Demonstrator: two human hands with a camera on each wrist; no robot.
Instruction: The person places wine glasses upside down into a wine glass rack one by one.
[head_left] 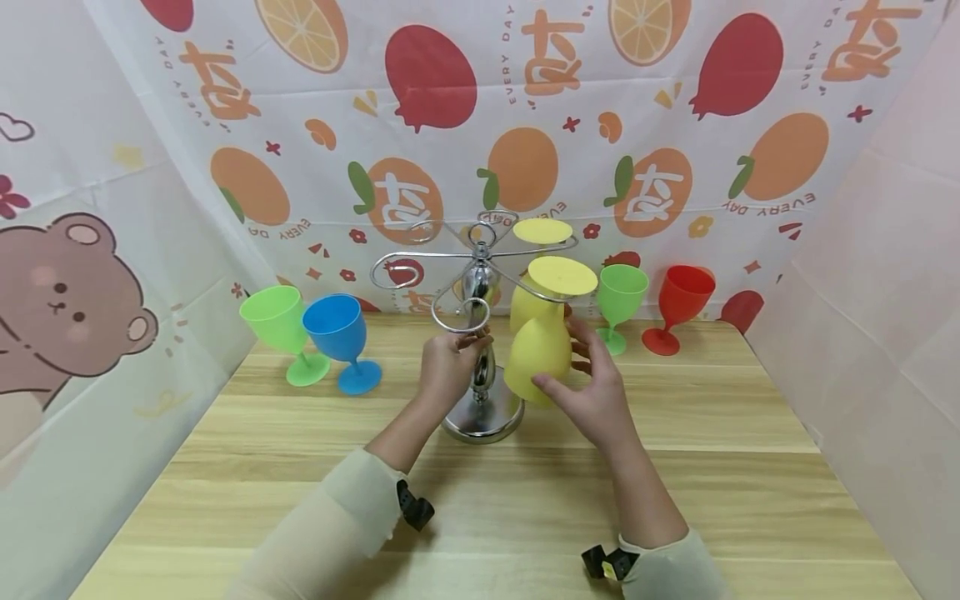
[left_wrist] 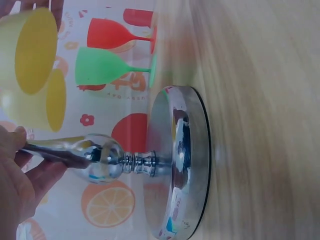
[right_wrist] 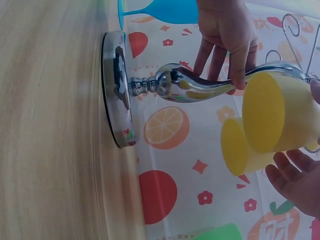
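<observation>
A chrome stemware rack (head_left: 478, 283) with curled wire arms stands upright on its round base (left_wrist: 177, 165). My left hand (head_left: 448, 367) grips the rack's post around its middle. To the right, my right hand (head_left: 596, 392) holds a yellow goblet (head_left: 540, 354) by its bowl, thumb in front and fingers on the far side. This goblet is upside down, its foot at the end of a wire arm. Behind it a second yellow goblet (head_left: 520, 304) hangs inverted from another arm, partly hidden. In the right wrist view both yellow rims face down towards the table.
On the left of the wooden table (head_left: 675, 500) stand a green goblet (head_left: 279, 321) and a blue goblet (head_left: 337, 329), both upright. Another green goblet (head_left: 621, 293) and a red goblet (head_left: 682, 296) stand back right. A fruit-printed cloth (head_left: 480, 167) hangs behind.
</observation>
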